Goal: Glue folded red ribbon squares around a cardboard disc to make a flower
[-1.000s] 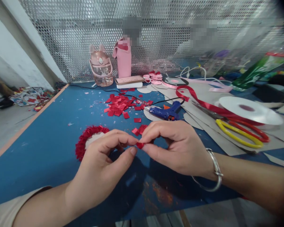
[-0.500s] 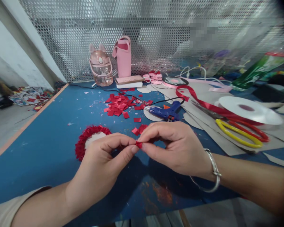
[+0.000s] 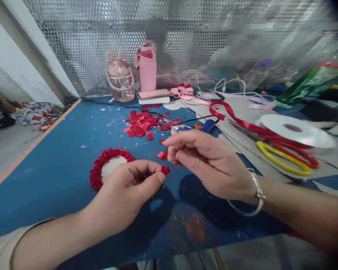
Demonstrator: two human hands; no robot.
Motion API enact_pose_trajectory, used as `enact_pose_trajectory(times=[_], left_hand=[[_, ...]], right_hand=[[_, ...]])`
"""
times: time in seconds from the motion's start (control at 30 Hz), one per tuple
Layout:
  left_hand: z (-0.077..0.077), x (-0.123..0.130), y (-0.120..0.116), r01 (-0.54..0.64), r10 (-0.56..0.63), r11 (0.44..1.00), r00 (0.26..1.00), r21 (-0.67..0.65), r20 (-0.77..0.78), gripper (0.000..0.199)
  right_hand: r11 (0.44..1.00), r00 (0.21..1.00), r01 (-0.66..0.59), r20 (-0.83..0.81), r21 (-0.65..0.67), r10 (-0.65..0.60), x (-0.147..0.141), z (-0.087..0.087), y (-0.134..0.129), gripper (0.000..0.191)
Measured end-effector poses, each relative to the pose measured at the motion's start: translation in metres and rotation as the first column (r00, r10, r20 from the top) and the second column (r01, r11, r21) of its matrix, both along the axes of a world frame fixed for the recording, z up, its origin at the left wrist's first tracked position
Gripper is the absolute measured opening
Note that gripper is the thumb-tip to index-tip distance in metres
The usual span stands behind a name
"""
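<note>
- Red folded ribbon piece (image 3: 166, 170): pinched between the thumb and forefinger of the left hand (image 3: 126, 195), held just above the blue bench (image 3: 59, 150) near the middle of its near edge.
- Left-hand fingers (image 3: 153, 180): pressed together on the ribbon piece; the other fingers are curled under the palm.
- Right hand (image 3: 211, 165): raised above the bench, just beside the left hand but apart from it; its fingers (image 3: 174, 140) are bent loosely inward with the tips close together, and whether they grip anything cannot be told. A metal bangle (image 3: 255, 197) circles the wrist.
- Red ruffled ring (image 3: 98, 168): flat on the bench, just left of the left hand, with a pale card centre.
- Red cut ribbon squares (image 3: 142, 125): scattered in a heap toward the far edge, a few strays lying near the right-hand fingertips.
- Blue glue gun (image 3: 207, 126): on the bench behind the right hand, partly hidden by it.
- Yellow-and-red scissors (image 3: 287, 157): on grey card toward the right edge.
- White ribbon spool (image 3: 297, 131): beyond the scissors, red ribbon trailing from it.
- Pink bottle (image 3: 120, 77) and pink pouch (image 3: 146, 69): upright at the far edge against the perforated metal screen (image 3: 186, 37).
</note>
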State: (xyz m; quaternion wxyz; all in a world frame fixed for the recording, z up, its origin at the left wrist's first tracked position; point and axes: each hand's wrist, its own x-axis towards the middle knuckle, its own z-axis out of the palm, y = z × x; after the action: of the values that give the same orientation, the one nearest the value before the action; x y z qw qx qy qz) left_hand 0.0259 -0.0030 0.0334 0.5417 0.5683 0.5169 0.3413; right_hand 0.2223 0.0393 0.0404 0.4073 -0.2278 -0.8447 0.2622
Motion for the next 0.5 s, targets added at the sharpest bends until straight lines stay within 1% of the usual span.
enact_pose_trajectory(times=[0.03, 0.1, 0.17, 0.23, 0.3, 0.33, 0.37, 0.4, 0.43, 0.47, 0.5], left_hand=[[0.000, 0.000, 0.001, 0.006, -0.006, 1.000, 1.000, -0.020, 0.022, 0.027], [-0.001, 0.000, 0.000, 0.049, -0.048, 0.998, 0.998, -0.032, 0.036, 0.027], [-0.002, 0.001, -0.001, 0.102, -0.101, 0.994, 0.995, -0.039, 0.025, 0.025], [-0.001, 0.002, -0.003, 0.137, -0.137, 0.989, 0.991, -0.062, 0.016, 0.022], [0.004, -0.001, -0.001, 0.126, -0.127, 0.989, 0.992, -0.074, -0.003, 0.021], [0.008, -0.005, 0.002, 0.112, -0.113, 0.992, 0.993, -0.065, -0.018, 0.021], [0.013, -0.011, 0.005, 0.083, -0.084, 0.996, 0.996, -0.042, -0.040, 0.022], [0.019, -0.020, 0.010, 0.044, -0.044, 0.999, 0.997, -0.006, -0.063, 0.023], [0.025, -0.031, 0.014, -0.008, 0.011, 0.999, 0.996, 0.039, -0.089, 0.023], [0.030, -0.043, 0.018, -0.088, 0.100, 0.991, 0.987, 0.100, -0.122, 0.023], [0.035, -0.056, 0.020, -0.156, 0.180, 0.974, 0.974, 0.165, -0.139, 0.019]], right_hand=[[0.997, 0.997, -0.047, 0.059, 0.068, 0.043, 0.002, 0.004, 0.002, 0.029], [0.966, 0.971, -0.167, 0.200, 0.196, 0.127, 0.006, 0.010, 0.005, 0.033], [0.934, 0.941, -0.250, 0.293, 0.255, 0.172, 0.007, 0.011, 0.005, 0.028], [0.926, 0.933, -0.261, 0.319, 0.273, 0.169, 0.005, 0.010, 0.004, 0.015], [0.930, 0.938, -0.249, 0.306, 0.269, 0.162, 0.005, 0.010, 0.005, 0.008], [0.939, 0.946, -0.223, 0.289, 0.262, 0.144, 0.007, 0.011, 0.007, 0.005], [0.951, 0.960, -0.174, 0.260, 0.254, 0.106, 0.011, 0.014, 0.011, 0.009], [0.964, 0.973, -0.105, 0.226, 0.246, 0.048, 0.019, 0.017, 0.018, 0.017], [0.971, 0.979, -0.010, 0.200, 0.240, -0.039, 0.029, 0.020, 0.027, 0.027], [0.968, 0.974, 0.112, 0.167, 0.224, -0.151, 0.040, 0.022, 0.038, 0.034], [0.947, 0.943, 0.226, 0.194, 0.228, -0.272, 0.053, 0.024, 0.052, 0.038]])
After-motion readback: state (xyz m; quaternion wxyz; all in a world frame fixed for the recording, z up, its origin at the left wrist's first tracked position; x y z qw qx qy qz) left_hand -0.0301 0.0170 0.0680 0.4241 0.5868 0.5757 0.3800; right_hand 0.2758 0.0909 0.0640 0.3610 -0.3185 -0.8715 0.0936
